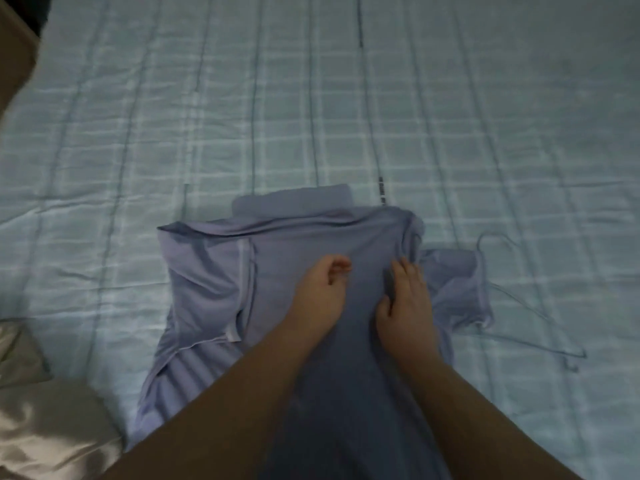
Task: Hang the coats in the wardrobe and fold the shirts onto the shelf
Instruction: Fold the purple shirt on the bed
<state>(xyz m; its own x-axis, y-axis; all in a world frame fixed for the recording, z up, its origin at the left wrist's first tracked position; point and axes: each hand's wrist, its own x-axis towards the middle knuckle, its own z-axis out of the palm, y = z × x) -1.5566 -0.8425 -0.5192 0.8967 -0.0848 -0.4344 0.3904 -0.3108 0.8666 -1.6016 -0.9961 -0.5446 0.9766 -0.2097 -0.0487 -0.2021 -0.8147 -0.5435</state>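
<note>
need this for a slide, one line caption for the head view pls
Both hands, left hand and right hand, rest on a lavender shirt spread on a checked bedspread.

Bed with a shirt, a hanger and a pillow on it.
A bed (450,98) under a pale blue checked cover carries a lilac shirt (207,282), partly folded, where the hands press. A thin wire hanger (540,317) lies just right of them, touching the shirt's sleeve; a shiny beige pillow (45,420) lies well left.
</note>
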